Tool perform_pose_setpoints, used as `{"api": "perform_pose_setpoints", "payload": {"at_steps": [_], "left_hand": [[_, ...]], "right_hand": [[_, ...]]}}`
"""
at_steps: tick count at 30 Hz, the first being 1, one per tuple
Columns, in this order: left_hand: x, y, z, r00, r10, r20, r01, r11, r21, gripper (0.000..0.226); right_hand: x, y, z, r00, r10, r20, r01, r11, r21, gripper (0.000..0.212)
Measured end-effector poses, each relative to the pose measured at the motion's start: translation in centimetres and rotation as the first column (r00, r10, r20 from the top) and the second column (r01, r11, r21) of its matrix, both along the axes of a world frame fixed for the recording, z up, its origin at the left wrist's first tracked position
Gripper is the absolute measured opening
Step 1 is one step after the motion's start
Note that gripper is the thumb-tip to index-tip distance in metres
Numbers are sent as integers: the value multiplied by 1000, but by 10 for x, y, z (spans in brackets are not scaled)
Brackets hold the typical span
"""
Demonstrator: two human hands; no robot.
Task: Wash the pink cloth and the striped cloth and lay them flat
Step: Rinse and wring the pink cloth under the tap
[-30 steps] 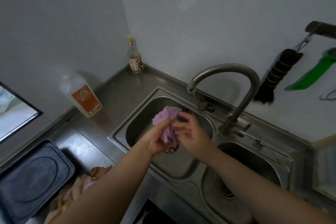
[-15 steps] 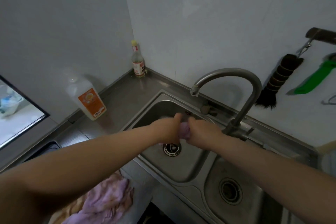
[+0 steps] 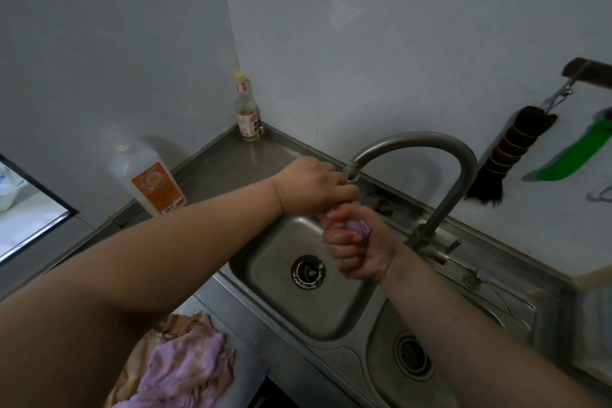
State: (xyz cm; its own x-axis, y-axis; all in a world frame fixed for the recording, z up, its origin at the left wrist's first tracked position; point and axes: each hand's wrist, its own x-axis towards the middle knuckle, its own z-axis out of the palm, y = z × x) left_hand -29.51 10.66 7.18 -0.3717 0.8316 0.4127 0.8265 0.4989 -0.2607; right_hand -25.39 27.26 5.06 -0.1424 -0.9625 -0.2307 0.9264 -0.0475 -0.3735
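Both my hands grip the twisted pink cloth [image 3: 357, 227] over the left sink basin [image 3: 275, 261], just under the faucet spout [image 3: 352, 172]. My left hand [image 3: 314, 185] clasps its upper end, fist turned down. My right hand [image 3: 356, 242] is clenched round its lower end, and only a small lilac bit shows between the fingers. A crumpled pile with the striped cloth [image 3: 172, 329] and a pink-lilac cloth [image 3: 185, 371] lies on the counter at the lower left, beside my left arm.
The curved steel faucet [image 3: 457, 172] rises between the two basins; the right basin [image 3: 410, 354] has its own drain. An orange-labelled bottle [image 3: 149, 175] and a small glass bottle [image 3: 246, 116] stand by the walls. A dark brush [image 3: 506, 149] and a green tool [image 3: 576, 155] hang at right.
The hands went from bunching the loose cloth to gripping it fist to fist. The left hand has risen above the right, and the cloth is now twisted tight.
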Motion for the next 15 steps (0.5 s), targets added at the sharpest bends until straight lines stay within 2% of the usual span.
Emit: {"api": "perform_pose_setpoints", "payload": {"at_steps": [2, 4, 5, 6, 7, 8, 9, 10, 11, 12, 13, 14, 15], "left_hand": [[-3, 0, -1, 1000, -18, -6, 18, 1000, -13, 16], [-2, -1, -6, 999, 41, 30, -39, 997, -65, 14], [0, -1, -10, 984, 144, 104, -132, 985, -114, 15], [6, 0, -11, 932, 300, 204, -265, 947, -183, 18], [12, 4, -11, 820, 483, 307, -416, 872, -259, 20], [17, 8, -12, 662, 635, 398, -539, 773, -336, 20], [20, 10, -14, 482, 724, 493, -605, 682, -411, 19], [21, 10, -16, 269, 734, 624, -621, 627, -470, 21], [20, 9, -18, 35, 650, 759, -616, 612, -496, 22], [20, 6, -20, -198, 487, 851, -615, 615, -494, 19], [21, 3, -21, -399, 278, 874, -615, 626, -479, 13], [25, 2, -20, -546, 74, 835, -606, 653, -454, 12], [28, 0, -21, -635, -82, 768, -588, 696, -412, 17]], "right_hand": [[0, -1, -5, 996, -1, 94, 8, 997, -75, 23], [-2, 0, -8, 994, -40, 98, 41, 999, -8, 17], [-4, 3, -9, 993, -83, 79, 77, 994, 82, 17], [-5, 5, -6, 990, -134, 40, 124, 974, 188, 19], [-7, 9, -4, 980, -195, -38, 197, 934, 299, 21], [-8, 11, -2, 954, -256, -158, 299, 865, 403, 25], [-8, 14, -3, 899, -296, -322, 424, 770, 478, 32], [-6, 16, -5, 813, -290, -506, 549, 670, 499, 45], [-1, 18, -10, 669, -233, -706, 682, 572, 457, 62], [6, 21, -17, 444, -100, -891, 792, 508, 338, 78], [10, 24, -29, 142, 103, -984, 843, 509, 175, 85], [13, 27, -42, -188, 294, -937, 825, 565, 12, 84], [12, 30, -55, -455, 417, -787, 761, 641, -100, 78]]}}
